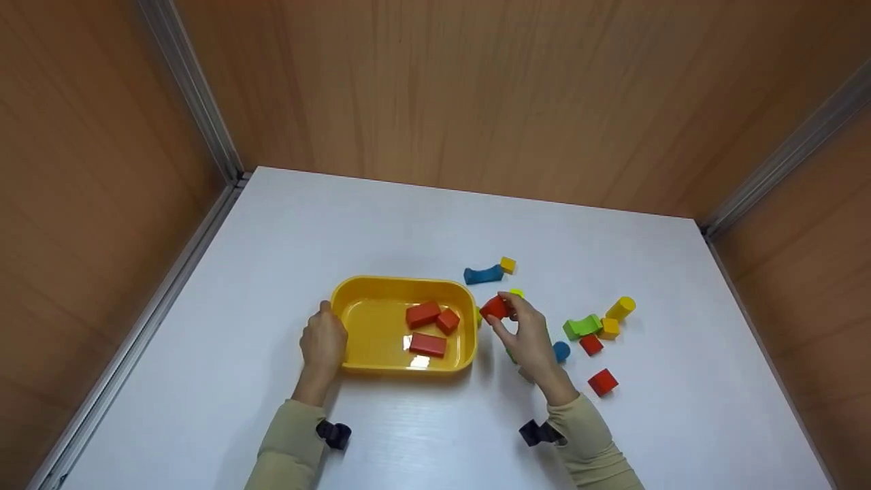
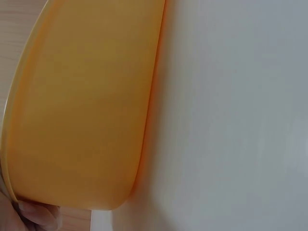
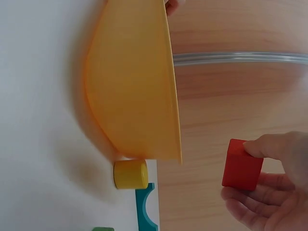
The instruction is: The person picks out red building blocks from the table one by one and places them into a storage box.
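Observation:
My left hand (image 1: 323, 344) grips the left end of a yellow plastic bin (image 1: 371, 333), its fingertips (image 2: 38, 215) showing at the rim in the left wrist view. Several red blocks (image 1: 427, 344) lie in the bin's right half. Just outside the right rim, my right hand (image 1: 534, 340) pinches a red block (image 3: 243, 166) between thumb and fingers. In the right wrist view that block appears apart from the bin, above the table's level. A yellow cylinder (image 3: 131, 174) stands close by the bin's right end.
A blue arch block (image 1: 484, 275) and a small yellow cube (image 1: 507, 265) lie behind the right hand. Farther right are a green curved block (image 1: 582, 327), a yellow cylinder (image 1: 620, 308), an orange cube (image 1: 609, 329), a blue round block (image 1: 561, 351) and two red blocks (image 1: 603, 382). Wooden panels enclose the white table (image 1: 408, 224).

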`<control>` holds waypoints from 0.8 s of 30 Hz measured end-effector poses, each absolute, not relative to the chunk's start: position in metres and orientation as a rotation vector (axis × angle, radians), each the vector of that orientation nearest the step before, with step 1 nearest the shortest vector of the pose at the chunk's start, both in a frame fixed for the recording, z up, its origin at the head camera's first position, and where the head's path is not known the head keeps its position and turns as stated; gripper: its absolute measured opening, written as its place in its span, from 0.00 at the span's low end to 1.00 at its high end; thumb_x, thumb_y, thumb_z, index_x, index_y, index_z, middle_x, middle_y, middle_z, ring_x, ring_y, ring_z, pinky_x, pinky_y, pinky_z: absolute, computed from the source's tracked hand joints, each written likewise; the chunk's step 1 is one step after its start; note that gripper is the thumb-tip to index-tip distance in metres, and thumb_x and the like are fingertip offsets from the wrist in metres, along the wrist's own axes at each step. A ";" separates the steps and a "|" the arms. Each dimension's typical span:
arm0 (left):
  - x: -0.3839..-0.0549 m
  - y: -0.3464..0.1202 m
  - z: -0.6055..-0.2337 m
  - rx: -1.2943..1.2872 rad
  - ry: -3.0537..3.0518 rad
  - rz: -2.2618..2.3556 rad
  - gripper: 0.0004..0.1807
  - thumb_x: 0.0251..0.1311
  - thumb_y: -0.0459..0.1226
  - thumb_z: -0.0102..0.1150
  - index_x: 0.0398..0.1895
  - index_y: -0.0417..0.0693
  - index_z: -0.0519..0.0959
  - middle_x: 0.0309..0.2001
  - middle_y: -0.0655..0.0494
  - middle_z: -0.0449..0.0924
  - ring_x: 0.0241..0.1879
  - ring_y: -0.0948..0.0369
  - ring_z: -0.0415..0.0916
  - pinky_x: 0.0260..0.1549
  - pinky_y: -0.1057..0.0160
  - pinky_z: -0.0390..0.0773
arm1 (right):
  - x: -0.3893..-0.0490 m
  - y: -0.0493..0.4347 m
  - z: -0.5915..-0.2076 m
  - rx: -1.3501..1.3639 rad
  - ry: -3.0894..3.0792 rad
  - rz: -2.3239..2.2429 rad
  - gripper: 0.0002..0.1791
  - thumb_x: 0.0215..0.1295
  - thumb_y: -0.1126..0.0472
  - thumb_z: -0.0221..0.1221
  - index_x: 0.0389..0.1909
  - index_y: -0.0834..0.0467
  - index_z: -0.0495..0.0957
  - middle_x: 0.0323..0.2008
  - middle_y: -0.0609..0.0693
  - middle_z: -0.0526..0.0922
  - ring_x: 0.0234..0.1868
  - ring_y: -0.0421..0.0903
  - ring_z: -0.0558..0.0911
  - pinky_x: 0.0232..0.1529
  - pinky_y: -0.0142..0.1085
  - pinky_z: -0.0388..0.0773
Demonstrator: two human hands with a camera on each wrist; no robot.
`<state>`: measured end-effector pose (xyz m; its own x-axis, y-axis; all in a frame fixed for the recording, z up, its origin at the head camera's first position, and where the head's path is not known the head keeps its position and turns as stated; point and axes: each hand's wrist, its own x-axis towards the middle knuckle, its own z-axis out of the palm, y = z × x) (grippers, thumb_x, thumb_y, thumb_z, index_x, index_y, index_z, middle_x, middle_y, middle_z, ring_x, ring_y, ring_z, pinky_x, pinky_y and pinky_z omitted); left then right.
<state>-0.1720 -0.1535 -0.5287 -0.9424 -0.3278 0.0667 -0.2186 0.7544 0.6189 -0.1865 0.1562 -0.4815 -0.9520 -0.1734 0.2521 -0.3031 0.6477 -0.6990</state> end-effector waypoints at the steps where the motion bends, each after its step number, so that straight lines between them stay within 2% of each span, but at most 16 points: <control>1: -0.172 -0.154 -0.529 0.432 -2.779 -0.946 0.08 0.59 0.27 0.41 0.40 0.31 0.67 0.27 0.40 0.75 0.21 0.54 0.73 0.18 0.56 0.73 | -0.186 0.153 -0.482 0.406 -2.702 1.196 0.24 0.55 0.61 0.60 0.53 0.60 0.68 0.44 0.51 0.76 0.41 0.44 0.74 0.44 0.38 0.73; 4: -0.172 -0.154 -0.529 0.433 -2.783 -0.941 0.08 0.59 0.27 0.41 0.40 0.31 0.67 0.28 0.40 0.75 0.22 0.53 0.73 0.19 0.56 0.74 | -0.184 0.144 -0.481 0.454 -2.696 1.200 0.23 0.54 0.61 0.60 0.52 0.60 0.68 0.44 0.52 0.76 0.41 0.45 0.74 0.43 0.40 0.73; 15: -0.173 -0.154 -0.528 0.493 -2.816 -0.962 0.12 0.60 0.27 0.40 0.45 0.30 0.66 0.33 0.38 0.75 0.25 0.53 0.74 0.24 0.54 0.75 | -0.182 0.106 -0.480 0.677 -2.641 1.242 0.22 0.54 0.63 0.61 0.49 0.64 0.69 0.42 0.54 0.76 0.40 0.45 0.76 0.42 0.36 0.74; 21: -0.170 -0.155 -0.529 0.405 -2.759 -0.949 0.07 0.59 0.26 0.40 0.38 0.30 0.67 0.25 0.41 0.74 0.18 0.55 0.72 0.15 0.59 0.72 | -0.181 0.086 -0.486 0.754 -2.650 1.227 0.22 0.53 0.61 0.61 0.48 0.63 0.70 0.42 0.53 0.77 0.39 0.45 0.76 0.42 0.34 0.74; 24: -0.169 -0.155 -0.529 0.378 -2.742 -0.949 0.07 0.58 0.25 0.39 0.36 0.30 0.67 0.23 0.42 0.73 0.17 0.55 0.71 0.13 0.60 0.71 | -0.180 0.076 -0.489 0.755 -2.693 1.240 0.21 0.54 0.60 0.61 0.49 0.61 0.70 0.43 0.52 0.76 0.40 0.45 0.75 0.43 0.33 0.73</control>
